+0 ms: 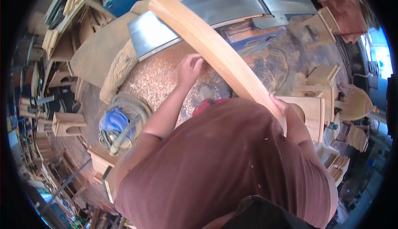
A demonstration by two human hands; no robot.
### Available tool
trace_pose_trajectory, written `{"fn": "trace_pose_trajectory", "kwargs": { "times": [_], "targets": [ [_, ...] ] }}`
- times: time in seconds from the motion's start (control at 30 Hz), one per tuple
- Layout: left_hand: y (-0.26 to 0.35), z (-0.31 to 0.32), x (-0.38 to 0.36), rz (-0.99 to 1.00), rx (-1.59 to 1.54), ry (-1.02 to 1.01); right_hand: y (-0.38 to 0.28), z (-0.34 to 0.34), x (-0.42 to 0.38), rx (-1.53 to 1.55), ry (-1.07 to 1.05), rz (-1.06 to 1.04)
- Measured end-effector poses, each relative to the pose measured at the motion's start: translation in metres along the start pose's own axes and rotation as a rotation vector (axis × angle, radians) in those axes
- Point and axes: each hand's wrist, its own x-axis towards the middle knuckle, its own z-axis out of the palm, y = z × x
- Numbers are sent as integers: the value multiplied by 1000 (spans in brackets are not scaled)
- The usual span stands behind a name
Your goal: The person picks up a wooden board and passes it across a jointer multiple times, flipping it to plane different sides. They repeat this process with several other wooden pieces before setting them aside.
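Head view: my right hand grips the long wooden board close to its near end, and the board slants away past my left hand. That hand is apart from the right, fingers curled beside the board's edge; I can't tell if they touch it. Beyond my hands lies a metal machine table; the marks on the blue panel below it are too small to read.
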Motion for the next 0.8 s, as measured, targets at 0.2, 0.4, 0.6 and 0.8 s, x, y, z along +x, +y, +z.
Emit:
{"fn": "trace_pose_trajectory", "kwargs": {
  "times": [0.2,0.4,0.6,0.8],
  "targets": [
    [39,11,8,413,234,-14,-23,6,-23,22,-68,36],
    [6,34,0,-737,-377,-184,-50,-4,-46,-222,58,32],
    [20,122,13,-806,-1248,-6,-87,-40,-70,-555,210,-224],
    [73,175,49,-655,-1445,308,-153,-62,-148,-885,523,-618]
  ]
}}
